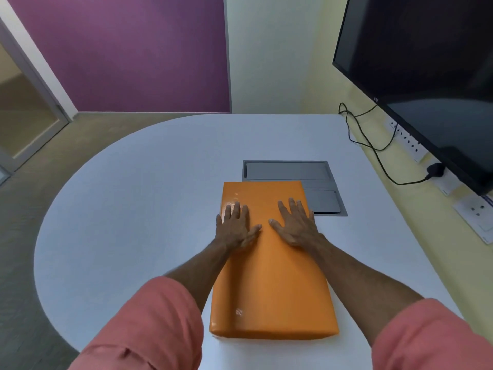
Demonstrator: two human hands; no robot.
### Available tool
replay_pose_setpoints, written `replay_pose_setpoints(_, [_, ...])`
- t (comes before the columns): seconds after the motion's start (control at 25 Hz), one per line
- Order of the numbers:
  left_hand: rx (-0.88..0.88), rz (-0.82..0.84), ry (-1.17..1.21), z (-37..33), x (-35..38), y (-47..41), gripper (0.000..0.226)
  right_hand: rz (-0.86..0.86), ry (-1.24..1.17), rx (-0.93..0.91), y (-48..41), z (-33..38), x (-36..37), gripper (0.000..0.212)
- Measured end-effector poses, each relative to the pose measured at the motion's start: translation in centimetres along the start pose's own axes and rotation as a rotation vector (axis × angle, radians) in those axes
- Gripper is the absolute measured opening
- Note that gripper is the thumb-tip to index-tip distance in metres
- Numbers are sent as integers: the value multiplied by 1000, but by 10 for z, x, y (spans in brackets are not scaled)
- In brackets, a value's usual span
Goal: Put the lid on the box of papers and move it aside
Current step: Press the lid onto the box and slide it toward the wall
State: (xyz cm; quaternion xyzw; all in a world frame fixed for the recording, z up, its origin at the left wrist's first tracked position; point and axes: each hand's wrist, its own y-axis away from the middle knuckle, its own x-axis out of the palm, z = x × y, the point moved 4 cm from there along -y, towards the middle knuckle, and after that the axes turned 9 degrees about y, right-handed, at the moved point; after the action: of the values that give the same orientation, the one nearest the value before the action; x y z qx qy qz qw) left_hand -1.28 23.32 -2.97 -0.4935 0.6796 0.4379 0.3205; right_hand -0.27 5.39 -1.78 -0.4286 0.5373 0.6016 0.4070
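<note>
Now both palms flat on orange lid, left hand and right hand side by side toward far end, fingers spread, gripping nothing: likely pressing lid home. Box lengthwise on tabletop, overlapping grey hatch.

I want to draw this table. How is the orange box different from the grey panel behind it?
The orange box stands up off the white table; the grey panel is sunk flush into it. The box is bright and glossy; the panel is dull. The left hand and right hand rest flat on the box; nothing touches the panel. Both are rectangles.
</note>
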Motion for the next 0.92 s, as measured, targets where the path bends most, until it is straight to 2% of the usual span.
replay_pose_setpoints(0.28, [-1, -27, -51, 3, 11, -6, 92, -29, 44, 2, -6, -3, 12, 75])
replay_pose_setpoints(0.44, [-5, 21, -4, 2, 6, -7, 90, 1, 35, -5, -7, -2, 10, 75])
replay_pose_setpoints(0.56, [13, -69, 343, 5, -15, 4, 78, -37, -68, 3, 2, -5, 5, 75])
replay_pose_setpoints(0.64, [-86, -182, 644, 20, -29, 16, 73, -113, -229, 79, 14, -14, 3, 76])
replay_pose_setpoints(0.68, [-153, -186, 768, 28, -31, 23, 74, -123, -325, 141, 20, -21, 4, 77])
replay_pose_setpoints(0.76, [-268, -55, 965, 42, -26, 36, 79, -53, -553, 280, 29, -36, 12, 76])
replay_pose_setpoints(0.84, [-401, 127, 1149, 52, -16, 49, 82, 93, -796, 413, 40, -44, 19, 72])
replay_pose_setpoints(0.92, [-492, 244, 1280, 57, -9, 56, 88, 220, -939, 490, 49, -45, 22, 70])
